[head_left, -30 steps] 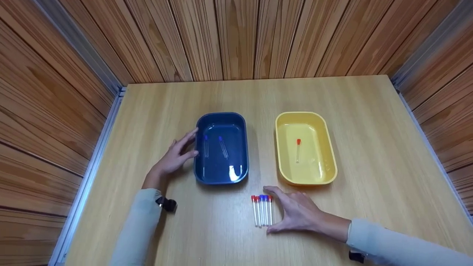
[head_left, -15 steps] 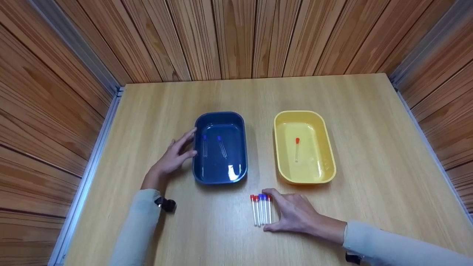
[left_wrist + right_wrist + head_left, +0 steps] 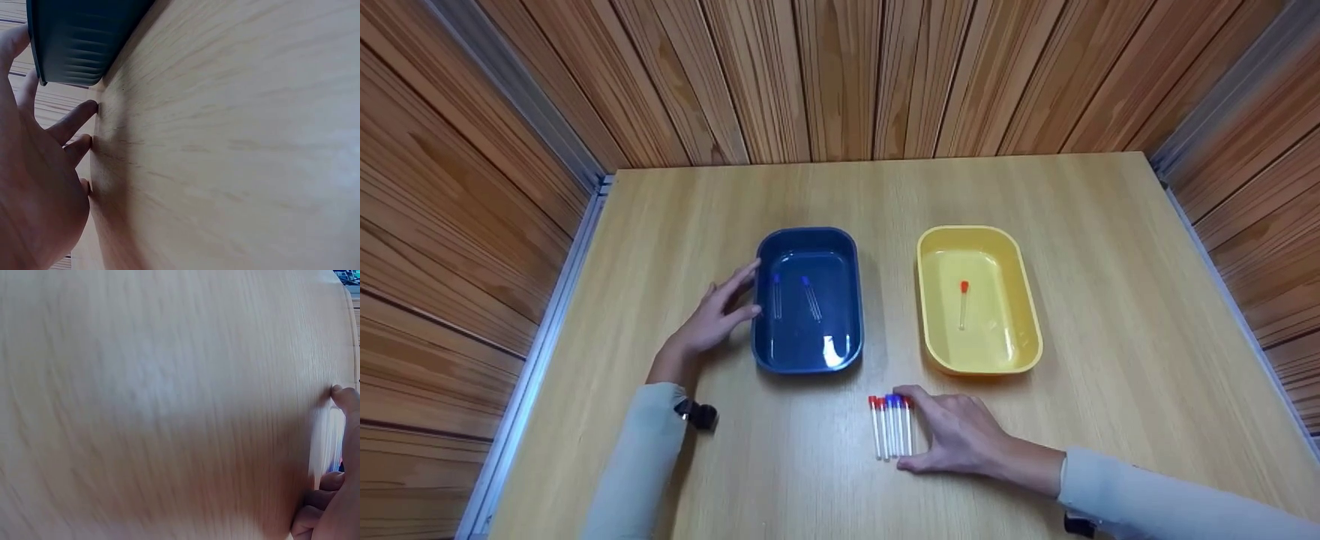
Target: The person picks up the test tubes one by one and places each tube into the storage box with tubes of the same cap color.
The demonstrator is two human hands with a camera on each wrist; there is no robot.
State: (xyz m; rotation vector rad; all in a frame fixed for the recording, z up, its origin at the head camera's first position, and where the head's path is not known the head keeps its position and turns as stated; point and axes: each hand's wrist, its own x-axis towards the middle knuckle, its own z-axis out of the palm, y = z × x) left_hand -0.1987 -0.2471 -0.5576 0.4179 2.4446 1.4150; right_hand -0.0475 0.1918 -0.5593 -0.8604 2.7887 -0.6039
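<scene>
Several slim clear test tubes (image 3: 883,435) with red and blue caps lie side by side in a row on the table. My right hand (image 3: 960,433) spans this row from the right, index finger at the caps and thumb at the bottom ends, holding tubes lengthwise. In the right wrist view, the tubes (image 3: 336,439) show between thumb and fingers, partly hidden. My left hand (image 3: 711,319) touches the left rim of a blue bin (image 3: 808,361) with thumb and index finger; its other fingers rest low on the table in the left wrist view. Two blue-capped tubes (image 3: 811,300) lie inside.
A yellow bin (image 3: 981,360) stands right of the blue one, with one red-capped tube (image 3: 963,306) in it. Wood-panelled walls (image 3: 844,82) enclose the back and sides of the wooden table (image 3: 795,480). Both wrists wear dark straps.
My right hand has shifted slightly left, and its thumb and index finger have drawn closer together over the ends of the tubes. My left hand stays at the blue bin's rim.
</scene>
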